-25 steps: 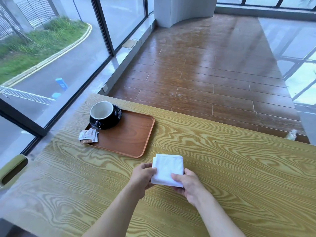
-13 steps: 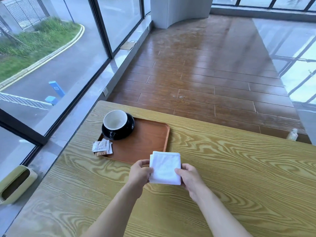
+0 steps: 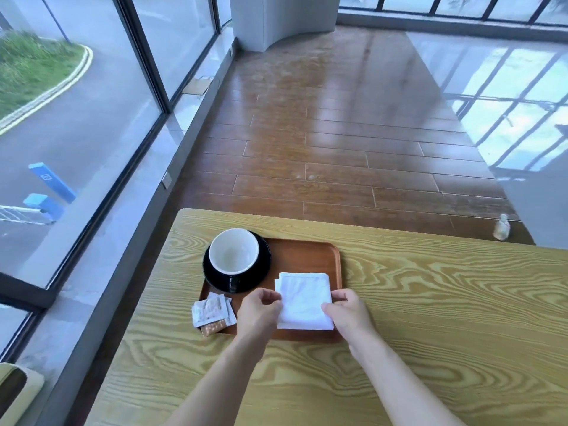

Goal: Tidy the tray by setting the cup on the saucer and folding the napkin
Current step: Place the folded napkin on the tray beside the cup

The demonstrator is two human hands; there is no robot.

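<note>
A brown wooden tray [image 3: 307,253] lies on the yellow grained table. On its left end a black cup [image 3: 234,251] with a white inside stands upright on a black saucer [image 3: 261,269]. A folded white napkin [image 3: 304,299] sits over the tray's right half. My left hand [image 3: 259,315] pinches the napkin's left edge, and my right hand [image 3: 349,312] grips its lower right corner. Whether the napkin rests flat on the tray or hovers just above it cannot be told.
Sugar packets [image 3: 213,312] lie at the tray's near left corner, partly hanging over its rim. The table's left edge [image 3: 147,290] runs close to a glass window wall. A small bottle [image 3: 502,227] stands on the floor beyond the table's far edge.
Both hands have carried the folded napkin from the bare table in front of the tray onto the tray's right half. The camera view has shifted, so the tray sits more centrally.
</note>
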